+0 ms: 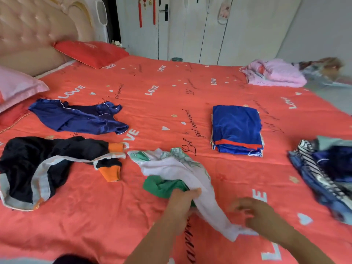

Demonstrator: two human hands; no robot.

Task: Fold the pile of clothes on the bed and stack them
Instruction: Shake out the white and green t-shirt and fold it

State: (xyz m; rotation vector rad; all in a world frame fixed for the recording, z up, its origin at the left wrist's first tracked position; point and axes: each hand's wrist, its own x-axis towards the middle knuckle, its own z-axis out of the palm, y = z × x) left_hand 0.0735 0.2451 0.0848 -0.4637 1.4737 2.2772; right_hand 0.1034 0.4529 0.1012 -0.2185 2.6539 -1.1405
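A white and green garment (171, 166) lies crumpled on the red bed (171, 103) in front of me. My left hand (181, 202) grips its white cloth near the green part. My right hand (255, 216) is blurred and sits at the garment's lower white end; whether it holds the cloth is unclear. A folded blue stack (237, 128) lies right of centre. A black and orange garment (43, 164) and a shiny blue one (80, 117) lie unfolded at the left. A heap of blue and striped clothes (323, 172) sits at the right edge.
Red pillow (91, 52) and pink pillow (17, 86) lie by the padded headboard (34, 33) at the back left. A pink bundle (274, 73) rests at the bed's far right corner. White wardrobe doors (209, 29) stand behind the bed.
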